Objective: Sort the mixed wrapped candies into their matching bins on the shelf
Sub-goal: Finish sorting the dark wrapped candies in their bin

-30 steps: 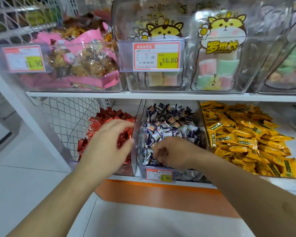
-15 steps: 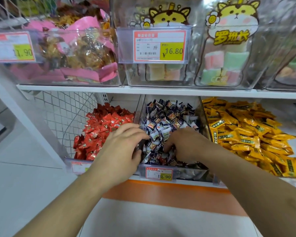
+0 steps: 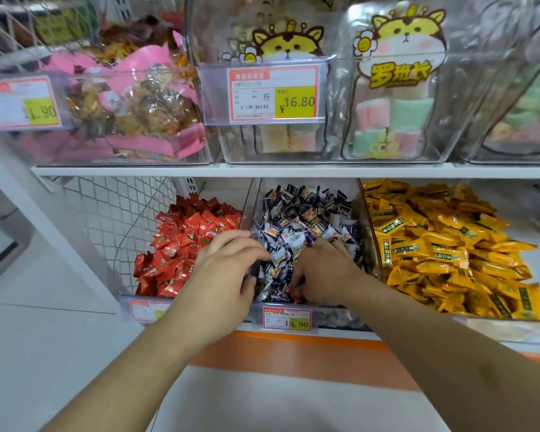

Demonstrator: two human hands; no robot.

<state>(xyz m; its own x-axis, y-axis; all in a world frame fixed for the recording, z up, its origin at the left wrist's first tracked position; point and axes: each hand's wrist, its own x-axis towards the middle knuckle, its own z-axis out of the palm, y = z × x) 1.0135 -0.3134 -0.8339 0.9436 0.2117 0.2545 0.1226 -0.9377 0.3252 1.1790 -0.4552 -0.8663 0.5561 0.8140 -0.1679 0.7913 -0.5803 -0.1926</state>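
Three clear bins stand on the lower shelf: red candies [image 3: 187,241] on the left, blue-and-white candies [image 3: 303,213] in the middle, yellow candies [image 3: 434,244] on the right. My left hand [image 3: 228,275] reaches across the divider [image 3: 247,210], and its relaxed fingers touch the blue-and-white pile. My right hand [image 3: 325,272] is dug into the front of the middle bin with curled fingers. A small red candy [image 3: 293,293] shows at its fingertips, and the hand seems to pinch it.
The middle bin's front carries a 19.90 price tag [image 3: 287,318]. An upper shelf [image 3: 293,170] close above holds clear tubs of pink-bagged snacks [image 3: 131,113] and marshmallow packs [image 3: 390,120]. A white wire mesh panel [image 3: 116,213] closes the left side. An orange strip [image 3: 293,357] runs below.
My left hand left the red bin and moved right over the divider into the middle bin. My right hand dug deeper into the blue-and-white pile, and a red candy now shows at its fingertips.
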